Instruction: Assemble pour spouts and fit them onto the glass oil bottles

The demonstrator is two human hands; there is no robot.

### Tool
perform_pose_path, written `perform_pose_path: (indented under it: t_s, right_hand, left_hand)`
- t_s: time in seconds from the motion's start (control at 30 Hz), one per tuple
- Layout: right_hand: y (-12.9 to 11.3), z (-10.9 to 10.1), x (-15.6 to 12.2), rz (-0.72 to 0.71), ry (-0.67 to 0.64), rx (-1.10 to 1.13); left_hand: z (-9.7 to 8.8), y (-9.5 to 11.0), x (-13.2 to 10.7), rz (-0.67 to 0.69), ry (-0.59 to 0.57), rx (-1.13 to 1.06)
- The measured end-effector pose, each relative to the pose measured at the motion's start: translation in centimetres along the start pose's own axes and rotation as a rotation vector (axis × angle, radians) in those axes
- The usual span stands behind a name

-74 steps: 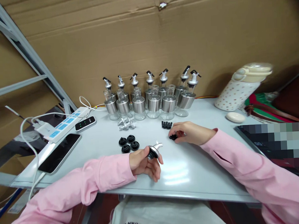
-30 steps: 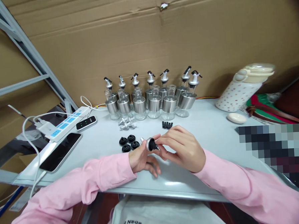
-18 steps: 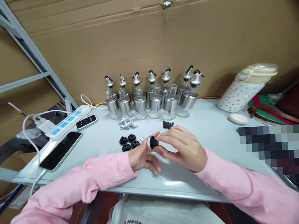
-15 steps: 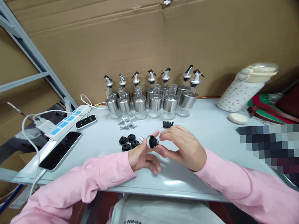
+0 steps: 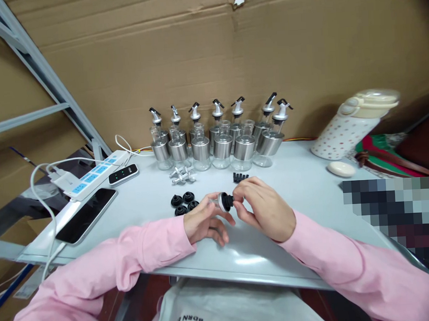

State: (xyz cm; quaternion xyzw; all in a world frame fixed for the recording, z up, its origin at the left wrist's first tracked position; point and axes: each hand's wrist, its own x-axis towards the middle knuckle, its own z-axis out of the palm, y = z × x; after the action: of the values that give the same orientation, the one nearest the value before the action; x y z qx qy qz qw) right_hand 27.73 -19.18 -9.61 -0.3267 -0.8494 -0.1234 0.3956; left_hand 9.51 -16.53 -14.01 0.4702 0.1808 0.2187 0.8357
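Between thumb and fingers, my left hand (image 5: pixel 205 221) holds a silver pourer spout (image 5: pixel 222 202) on its side, a black stopper (image 5: pixel 228 202) at its right end. The thumb and fingertips of my right hand (image 5: pixel 262 206) pinch the tip of that stopper. Several loose black stoppers (image 5: pixel 177 200) lie on the table just behind my left hand; one is partly hidden by it. Farther back is a small pile of silver spout parts (image 5: pixel 182 175). Behind my right hand sits a group of small black levers (image 5: pixel 240 177).
Glass bottles with steel bands (image 5: pixel 201 147) stand in a front row without spouts; bottles behind and at the right carry pourers (image 5: pixel 237 105). A power strip (image 5: pixel 93 179), phone (image 5: pixel 87 216) and small black device (image 5: pixel 123 174) lie left. A dotted flask (image 5: pixel 345 129) and white oval object (image 5: pixel 340 168) are right.
My right hand's fingers have closed on the black stopper's tip. The pourer spout has shifted slightly to the right in my left hand.
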Motion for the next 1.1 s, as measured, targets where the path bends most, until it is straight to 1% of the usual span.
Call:
perform_pose_path:
  t_s: [0.13, 0.23, 0.47, 0.6, 0.83, 0.93, 1.1]
  right_hand:
    - [0.09, -0.02, 0.01, 0.005, -0.012, -0.01]
    - [-0.09, 0.02, -0.03, 0.001, -0.02, 0.019]
    - [-0.17, 0.16, -0.12, 0.0, -0.031, 0.042]
    - [-0.01, -0.05, -0.09, 0.01, -0.056, 0.086]
    - [0.24, 0.03, -0.25, -0.063, -0.08, 0.117]
    - [0.16, 0.25, -0.32, -0.062, -0.088, 0.118]
    - [0.27, 0.26, -0.33, -0.027, -0.12, 0.083]
  left_hand:
    - [0.05, -0.07, 0.14, 0.03, 0.071, 0.009]
    - [0.01, -0.25, 0.31, 0.023, 0.094, -0.002]
    - [-0.09, -0.35, 0.35, -0.006, 0.062, 0.012]
    - [-0.32, -0.55, 0.35, -0.019, 0.073, 0.014]
    - [0.0, -0.53, 0.54, 0.025, 0.103, -0.036]
    - [0.12, -0.46, 0.55, 0.032, 0.088, -0.01]
    - [-0.07, -0.6, 0.38, 0.046, 0.008, 0.041]
